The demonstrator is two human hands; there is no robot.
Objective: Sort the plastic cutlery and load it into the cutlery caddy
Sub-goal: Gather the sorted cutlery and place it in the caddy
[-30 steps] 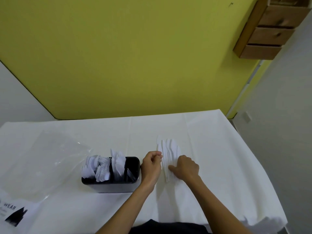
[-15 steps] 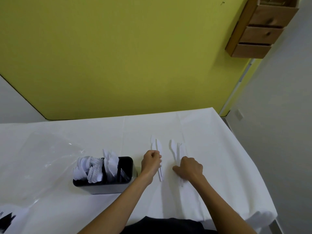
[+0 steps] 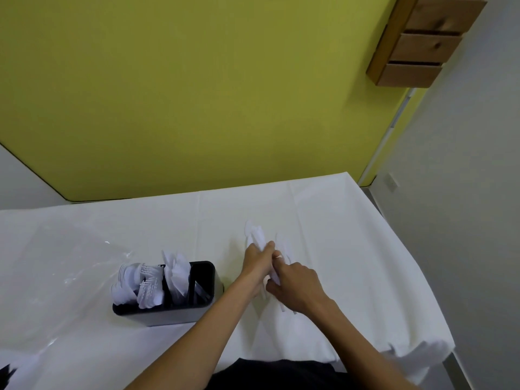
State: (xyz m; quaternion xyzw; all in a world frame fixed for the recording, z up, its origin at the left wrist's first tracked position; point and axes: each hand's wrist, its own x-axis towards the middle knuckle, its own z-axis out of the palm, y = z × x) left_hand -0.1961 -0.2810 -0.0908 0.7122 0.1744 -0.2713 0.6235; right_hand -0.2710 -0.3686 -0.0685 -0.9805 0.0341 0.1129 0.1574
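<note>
A black cutlery caddy (image 3: 204,280) stands on the white table (image 3: 351,249), left of my hands. White spoons (image 3: 123,282), forks (image 3: 150,288) and more white pieces fill its left compartments; its rightmost compartment looks dark and nearly bare. My left hand (image 3: 257,264) is closed around a bunch of white plastic knives (image 3: 254,235), whose blades stick out past the fingers. My right hand (image 3: 297,285) meets it from the right and pinches the same bunch lower down; handle ends poke out beneath it.
A clear plastic bag (image 3: 64,263) lies flat at the table's left. The table's right edge drops off near a grey wall. A yellow wall rises behind, with a wooden drawer unit (image 3: 419,43) mounted high on the right.
The knives lay spread in two groups on the table, one under each hand. Both hands have come together and gathered them into one bunch, lifted slightly.
</note>
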